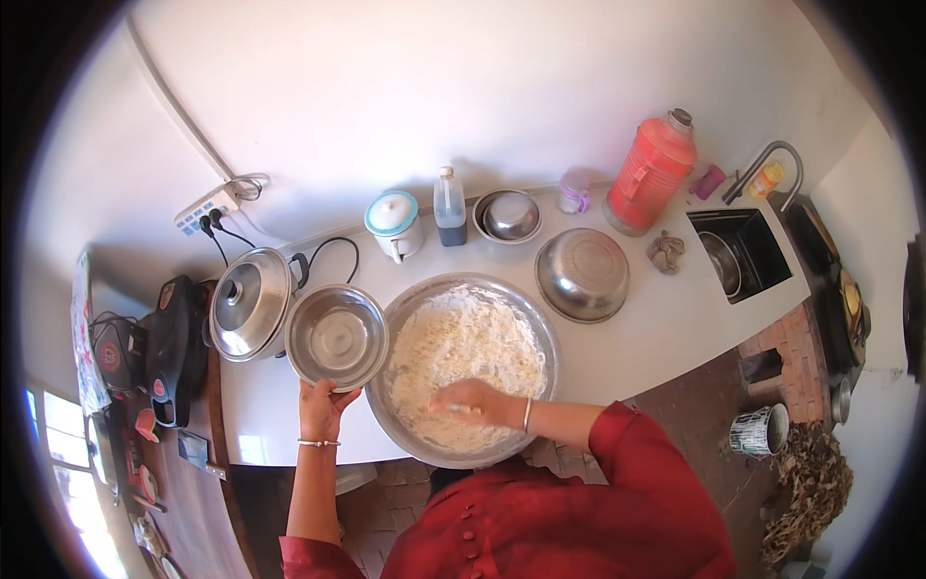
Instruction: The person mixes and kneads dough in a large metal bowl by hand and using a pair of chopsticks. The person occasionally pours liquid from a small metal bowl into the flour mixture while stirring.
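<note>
A wide metal basin (548, 340) stands at the counter's front edge and holds a mass of pale flour (470, 340), crumbly in places. My right hand (470, 403) is down at the flour in the basin's front part, fingers curled and partly hidden; whether they grip any of it I cannot tell. By its near rim, my left hand (325, 409) holds a small stainless steel bowl (338, 337) just left of the basin. The bowl's shiny inside faces up, and I cannot make out any liquid in it.
A lidded electric pot (249, 304) stands left of the bowl. Behind the basin are a lidded mug (394, 224), a bottle of dark liquid (451, 210) and nested metal bowls (510, 216). Rightward sit an upturned metal basin (583, 275), a red thermos (651, 174) and a sink (770, 253).
</note>
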A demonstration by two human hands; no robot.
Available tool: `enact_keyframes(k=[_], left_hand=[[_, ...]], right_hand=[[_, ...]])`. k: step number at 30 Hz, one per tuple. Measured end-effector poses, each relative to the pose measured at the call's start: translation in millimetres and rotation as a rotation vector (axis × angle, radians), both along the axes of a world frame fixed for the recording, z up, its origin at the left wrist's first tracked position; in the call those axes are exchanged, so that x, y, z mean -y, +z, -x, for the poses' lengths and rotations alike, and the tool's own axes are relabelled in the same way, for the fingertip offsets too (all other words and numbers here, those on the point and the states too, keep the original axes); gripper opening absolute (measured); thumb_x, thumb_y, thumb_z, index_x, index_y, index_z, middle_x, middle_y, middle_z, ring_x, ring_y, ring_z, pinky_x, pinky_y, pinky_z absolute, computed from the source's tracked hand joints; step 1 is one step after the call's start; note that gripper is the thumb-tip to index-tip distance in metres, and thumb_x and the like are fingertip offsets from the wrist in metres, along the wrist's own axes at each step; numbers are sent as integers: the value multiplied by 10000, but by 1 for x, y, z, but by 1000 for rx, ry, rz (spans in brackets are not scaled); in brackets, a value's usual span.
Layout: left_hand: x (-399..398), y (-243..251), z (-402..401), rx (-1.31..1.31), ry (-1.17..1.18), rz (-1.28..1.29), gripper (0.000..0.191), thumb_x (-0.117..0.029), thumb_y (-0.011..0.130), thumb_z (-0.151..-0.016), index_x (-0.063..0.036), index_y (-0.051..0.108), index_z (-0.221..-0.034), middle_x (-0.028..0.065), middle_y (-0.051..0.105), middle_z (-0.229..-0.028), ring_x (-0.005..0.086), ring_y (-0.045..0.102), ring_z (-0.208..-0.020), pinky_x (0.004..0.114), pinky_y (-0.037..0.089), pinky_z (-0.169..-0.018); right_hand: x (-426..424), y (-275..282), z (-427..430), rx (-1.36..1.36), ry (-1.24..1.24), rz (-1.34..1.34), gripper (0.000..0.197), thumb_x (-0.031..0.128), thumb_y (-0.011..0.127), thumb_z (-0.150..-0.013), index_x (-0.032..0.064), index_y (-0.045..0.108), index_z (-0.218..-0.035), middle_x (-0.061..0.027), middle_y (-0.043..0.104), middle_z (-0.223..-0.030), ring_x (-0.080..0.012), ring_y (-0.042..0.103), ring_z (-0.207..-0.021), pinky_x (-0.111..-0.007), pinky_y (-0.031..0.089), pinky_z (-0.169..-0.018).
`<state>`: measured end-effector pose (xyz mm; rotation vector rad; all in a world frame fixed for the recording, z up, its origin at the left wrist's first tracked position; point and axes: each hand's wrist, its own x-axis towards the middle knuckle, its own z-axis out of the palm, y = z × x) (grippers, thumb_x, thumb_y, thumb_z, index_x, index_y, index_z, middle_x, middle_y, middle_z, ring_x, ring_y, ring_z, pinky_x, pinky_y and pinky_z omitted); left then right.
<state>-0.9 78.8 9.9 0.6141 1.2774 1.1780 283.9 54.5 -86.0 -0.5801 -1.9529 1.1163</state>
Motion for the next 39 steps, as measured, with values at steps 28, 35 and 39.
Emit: enact_keyframes(k=[28, 35, 39], left_hand=[[-20, 6, -60, 10, -130, -6, 475, 41, 389, -831, -21, 310, -1296, 192, 587, -1079, 296, 679, -817, 335, 615, -622], [-24, 1, -75, 10, -169, 1, 468, 42, 383, -830, -19, 313, -1289, 189, 588, -1081, 295, 680, -806, 332, 615, -615], [-22, 5, -91, -40, -194, -28, 475, 33, 383, -817, -4, 339, -1289, 194, 613, -1057, 275, 687, -785, 314, 613, -607]], right_hand=[[-66, 26, -78, 53, -424, 73, 192, 22, 637, -849, 48, 692, -1031, -117, 696, -1050, -179, 659, -951, -285, 507, -861], [-12, 6, -55, 172, -281, 28, 179, 88, 643, -843, 39, 680, -1011, -113, 694, -992, -282, 661, -878, -347, 523, -761], [22, 44, -51, 44, -64, 99, 178, 93, 636, -855, 35, 680, -1017, -129, 689, -1018, -253, 665, -927, -337, 518, -808]])
